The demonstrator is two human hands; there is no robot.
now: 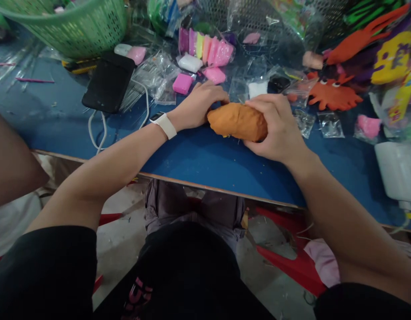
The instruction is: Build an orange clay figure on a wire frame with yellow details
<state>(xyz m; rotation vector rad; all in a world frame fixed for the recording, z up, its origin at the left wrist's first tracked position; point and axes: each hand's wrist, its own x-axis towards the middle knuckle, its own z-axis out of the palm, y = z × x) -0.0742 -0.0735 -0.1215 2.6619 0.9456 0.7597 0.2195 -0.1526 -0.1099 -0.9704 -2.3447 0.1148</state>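
An orange-brown lump (237, 121), soft-looking like modelling clay, is between my hands over the front part of the blue table (192, 155). My right hand (275, 124) wraps round its right end, thumb below and fingers over the top. At its left end my left hand (205, 100), with a white watch on the wrist, has its fingers bent against the back of the lump; their tips are partly hidden. Just behind my hands lie a magenta block (182, 83), a pink piece (214, 75) and a small white packet (257, 89).
A green basket (88, 33) stands at the back left, near a black phone-like device (109, 82) with a white cable. Stacked colourful tubs (205, 46) and clear bags lie behind. An orange crab figure (335, 93) and a white adapter (398, 171) are rightward. Another person's limb (13, 160) shows left.
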